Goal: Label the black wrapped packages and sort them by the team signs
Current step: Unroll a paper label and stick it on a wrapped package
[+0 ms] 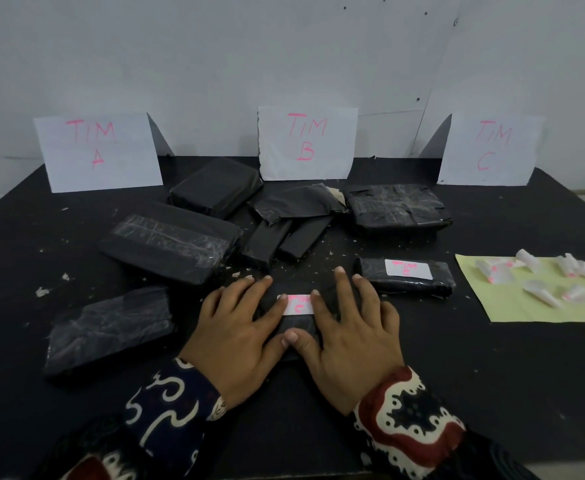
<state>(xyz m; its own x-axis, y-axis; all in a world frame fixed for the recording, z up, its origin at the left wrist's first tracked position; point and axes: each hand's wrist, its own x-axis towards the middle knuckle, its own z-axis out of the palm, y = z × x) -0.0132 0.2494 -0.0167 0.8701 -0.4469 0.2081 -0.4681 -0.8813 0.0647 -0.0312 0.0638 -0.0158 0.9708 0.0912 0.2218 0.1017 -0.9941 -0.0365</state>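
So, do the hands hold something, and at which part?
Both hands, left and right, press flat on the small black wrapped package, either side of its white label; no grip.

You have a black table [492, 358] scattered with pale specks, and black wrapped packages [170, 245] on it, some crossed with shiny clear tape. Three white signs [306, 143] at the far edge carry pink lettering. The white label [298, 304] under your fingers and the one on the package to its right [408, 269] are also lettered in pink. At the right lies a pale yellow-green sheet [526, 306] with white, pink-marked curled labels [540, 294]. Your left sleeve [170, 407] is navy with cream swirls; your right sleeve [409, 417] is dark red, cream and black.
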